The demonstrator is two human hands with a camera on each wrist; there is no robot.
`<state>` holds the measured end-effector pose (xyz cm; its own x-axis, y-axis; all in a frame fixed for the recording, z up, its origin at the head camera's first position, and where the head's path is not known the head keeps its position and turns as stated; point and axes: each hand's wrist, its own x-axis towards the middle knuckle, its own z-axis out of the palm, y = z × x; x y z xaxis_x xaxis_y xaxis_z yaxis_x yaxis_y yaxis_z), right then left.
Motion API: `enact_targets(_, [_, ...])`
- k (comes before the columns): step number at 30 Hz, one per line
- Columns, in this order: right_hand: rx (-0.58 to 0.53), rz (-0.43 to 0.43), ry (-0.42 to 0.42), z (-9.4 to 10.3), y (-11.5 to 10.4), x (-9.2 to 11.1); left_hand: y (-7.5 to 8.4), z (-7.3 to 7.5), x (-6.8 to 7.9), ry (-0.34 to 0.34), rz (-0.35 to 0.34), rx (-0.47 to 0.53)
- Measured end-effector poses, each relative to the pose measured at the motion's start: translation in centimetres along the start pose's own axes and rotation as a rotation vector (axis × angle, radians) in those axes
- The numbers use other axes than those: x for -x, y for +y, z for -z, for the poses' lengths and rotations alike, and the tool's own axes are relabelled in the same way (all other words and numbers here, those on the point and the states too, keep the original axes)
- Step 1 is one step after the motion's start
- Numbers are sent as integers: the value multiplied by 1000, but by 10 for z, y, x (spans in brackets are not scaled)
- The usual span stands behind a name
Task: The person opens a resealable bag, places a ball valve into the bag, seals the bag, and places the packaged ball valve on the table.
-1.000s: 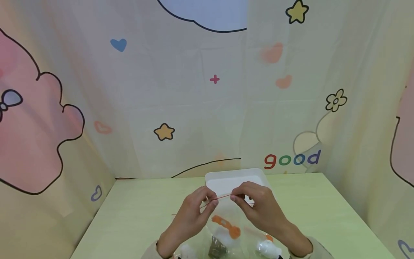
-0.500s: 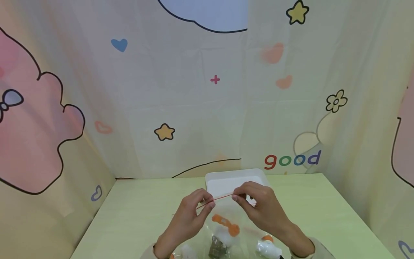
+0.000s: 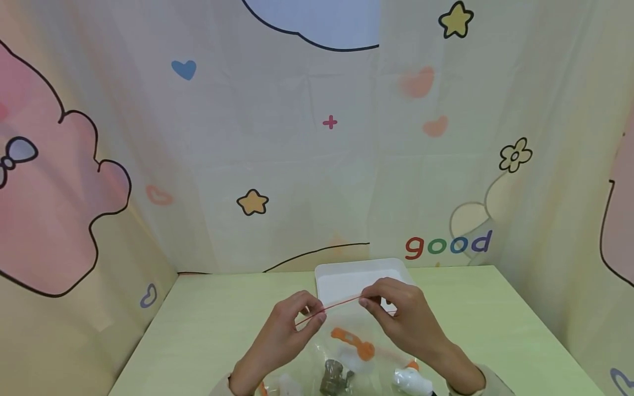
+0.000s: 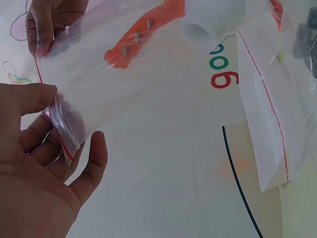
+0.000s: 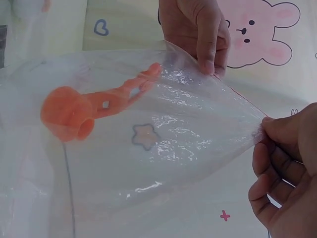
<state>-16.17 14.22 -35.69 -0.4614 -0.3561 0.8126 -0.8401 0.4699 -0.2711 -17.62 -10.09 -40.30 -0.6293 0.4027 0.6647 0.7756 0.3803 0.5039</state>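
Between my two hands a clear zip-lock bag (image 5: 183, 114) is held by its top edge, where a thin red seal line (image 3: 342, 303) slants up to the right. My left hand (image 3: 287, 330) pinches that edge between thumb and fingers. In the left wrist view, plastic bunches up in those fingers. My right hand (image 3: 403, 313) grips the other end of the edge with thumb and index finger. Inside the bag hangs an orange piece (image 5: 111, 104), a strap with small holes and a rounded end. A white rounded part (image 4: 218, 20) shows beside it.
A white tray (image 3: 342, 280) lies at the back of the pale green table (image 3: 218, 308). Nearer me are a dark grey-green item (image 3: 333, 377) and a white item (image 3: 412, 381) in clear plastic. Another red-lined bag (image 4: 262, 148) shows in the left wrist view. Printed curtains surround the table.
My left hand has moved left and slightly down along the bag's edge, and my right hand a little to the right. More red line shows between them.
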Motion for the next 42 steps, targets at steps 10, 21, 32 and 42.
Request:
enact_targets(10, [-14,-19,-16,1,0,1,-1,-1,2,-1,19,-6])
enact_targets(21, [8,-44,-18,6,1,1,-6,1,7,2,13,15])
enact_targets(32, [1,-61,-9,6,3,2,-8,5,10,-5,62,10])
enact_targets(42, [-12,-62,-3,9,2,1,-14,12,15,-21,73,-1])
